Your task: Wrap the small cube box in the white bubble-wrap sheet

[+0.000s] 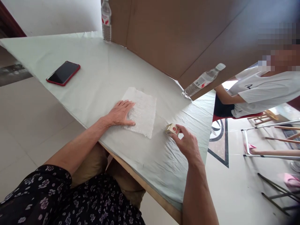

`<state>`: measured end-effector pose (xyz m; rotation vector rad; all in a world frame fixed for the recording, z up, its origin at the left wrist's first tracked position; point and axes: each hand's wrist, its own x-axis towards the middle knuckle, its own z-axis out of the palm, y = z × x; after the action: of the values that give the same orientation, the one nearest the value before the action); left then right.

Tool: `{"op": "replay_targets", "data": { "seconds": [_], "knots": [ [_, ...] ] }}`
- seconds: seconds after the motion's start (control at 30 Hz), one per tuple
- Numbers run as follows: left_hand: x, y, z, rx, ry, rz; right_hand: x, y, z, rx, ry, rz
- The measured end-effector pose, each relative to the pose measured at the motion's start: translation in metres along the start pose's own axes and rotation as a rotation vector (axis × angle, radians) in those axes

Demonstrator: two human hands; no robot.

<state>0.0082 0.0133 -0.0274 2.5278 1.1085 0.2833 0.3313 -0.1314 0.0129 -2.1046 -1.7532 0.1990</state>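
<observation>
A white sheet of tissue paper (144, 109) lies spread out on the pale green tablecloth (93, 75). My left hand (122, 114) rests flat on its left edge, fingers outstretched and thumb apart. To the right of the sheet, my right hand (187, 140) grips a small cream box with a red round mark (172, 128) between thumb and fingers. The box is at the tablecloth; whether its underside touches the cloth I cannot tell.
A phone in a red case (63, 73) lies at the left. A tall brown cardboard panel (164, 37) stands behind, with a water bottle (107, 25) at its left end and another bottle (202, 82) nearer me. Beyond it at right sits a person in a white shirt (264, 90).
</observation>
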Motion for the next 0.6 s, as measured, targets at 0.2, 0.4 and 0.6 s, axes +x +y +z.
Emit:
{"op": "replay_targets", "data": {
  "seconds": [0.2,0.4,0.6],
  "knots": [
    [-0.001,0.001,0.0,-0.006,0.022,0.023,0.034,-0.071,0.016,0.225,0.077,-0.247],
    [0.0,0.002,0.001,-0.019,0.04,0.022,0.072,-0.109,0.071,0.186,-0.058,-0.404],
    [-0.001,0.003,-0.001,-0.04,0.017,0.01,0.076,-0.093,0.092,0.277,-0.183,-0.357]
  ]
}}
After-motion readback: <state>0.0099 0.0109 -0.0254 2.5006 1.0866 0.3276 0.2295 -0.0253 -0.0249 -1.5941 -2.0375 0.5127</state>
